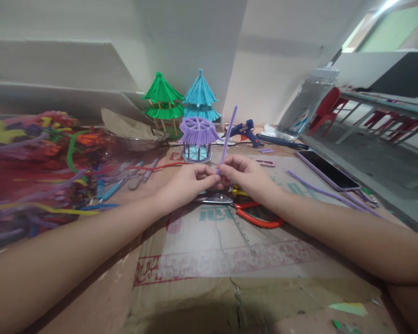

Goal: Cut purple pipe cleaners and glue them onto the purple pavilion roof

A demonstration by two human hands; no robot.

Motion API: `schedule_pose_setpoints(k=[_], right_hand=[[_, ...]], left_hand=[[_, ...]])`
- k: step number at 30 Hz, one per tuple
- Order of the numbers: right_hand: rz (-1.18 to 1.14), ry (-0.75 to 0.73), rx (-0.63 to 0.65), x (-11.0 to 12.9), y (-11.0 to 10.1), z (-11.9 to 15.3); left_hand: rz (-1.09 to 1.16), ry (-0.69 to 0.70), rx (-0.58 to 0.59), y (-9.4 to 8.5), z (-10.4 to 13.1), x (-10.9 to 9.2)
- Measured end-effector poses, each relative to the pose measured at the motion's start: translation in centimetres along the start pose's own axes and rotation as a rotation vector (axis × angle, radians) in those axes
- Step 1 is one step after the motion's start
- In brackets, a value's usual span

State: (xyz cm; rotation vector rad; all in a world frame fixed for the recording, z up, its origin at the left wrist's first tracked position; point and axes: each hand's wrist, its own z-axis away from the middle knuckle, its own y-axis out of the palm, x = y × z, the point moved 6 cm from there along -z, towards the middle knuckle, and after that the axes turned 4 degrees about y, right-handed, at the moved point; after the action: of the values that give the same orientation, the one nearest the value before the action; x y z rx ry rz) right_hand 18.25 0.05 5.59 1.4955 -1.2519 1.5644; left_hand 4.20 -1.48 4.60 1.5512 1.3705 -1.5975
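Pipe cleaner (228, 135): purple, slim, tilted, seemingly fuzzy.

Bare forearms (101, 243) (334, 229) stretched forward, hands (195, 182) (244, 175) close together, fingers (213, 179) bent, thumbs pinching.

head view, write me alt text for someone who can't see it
A person's left hand and right hand meet at the lower end of a purple pipe cleaner, with red-handled scissors close by. Beyond them stands a small purple pavilion model, with a green model and a blue model farther back.
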Motion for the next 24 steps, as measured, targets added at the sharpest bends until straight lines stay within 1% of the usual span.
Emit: schedule_pose_setpoints(k=[3, 7, 9, 12, 14, 18, 21, 22, 24], right_hand=[[0.007, 0.045, 0.009, -0.6, 0.1, -0.1], [0.029, 0.089, 0.032, -1.1, 0.2, -0.2], [0.065, 0.083, 0.034, -1.0, 0.1, -0.2], [0.132, 0.043, -0.008, -0.6, -0.1, 0.0], [0.138, 0.042, -0.026, -0.5, -0.1, 0.1], [0.15, 0.044, 0.009, -0.6, 0.3, 0.2], [0.254, -0.051, 0.048, 0.8, -0.2, 0.4], [0.317, -0.084, 0.074, 1.6, -0.6, 0.6], [0.522, -0.093, 0.147, 3.0, -1.5, 1.4]], left_hand=[[0.007, 0.02, -0.006, 0.1, 0.0, -0.1], [-0.002, 0.014, -0.022, 0.2, 0.1, -0.1], [-0.015, 0.03, -0.03, 0.2, 0.2, -0.4], [-0.018, 0.044, -0.034, 0.3, 0.3, -0.7], [-0.009, 0.044, -0.028, 0.4, 0.3, -0.6], [-0.007, 0.027, -0.03, 0.4, 0.2, -0.3], [-0.009, 0.002, -0.07, 0.1, 0.2, -0.3], [-0.013, -0.001, -0.084, -0.1, 0.2, -0.3], [-0.01, -0.013, -0.104, -0.4, 0.1, -0.2]])
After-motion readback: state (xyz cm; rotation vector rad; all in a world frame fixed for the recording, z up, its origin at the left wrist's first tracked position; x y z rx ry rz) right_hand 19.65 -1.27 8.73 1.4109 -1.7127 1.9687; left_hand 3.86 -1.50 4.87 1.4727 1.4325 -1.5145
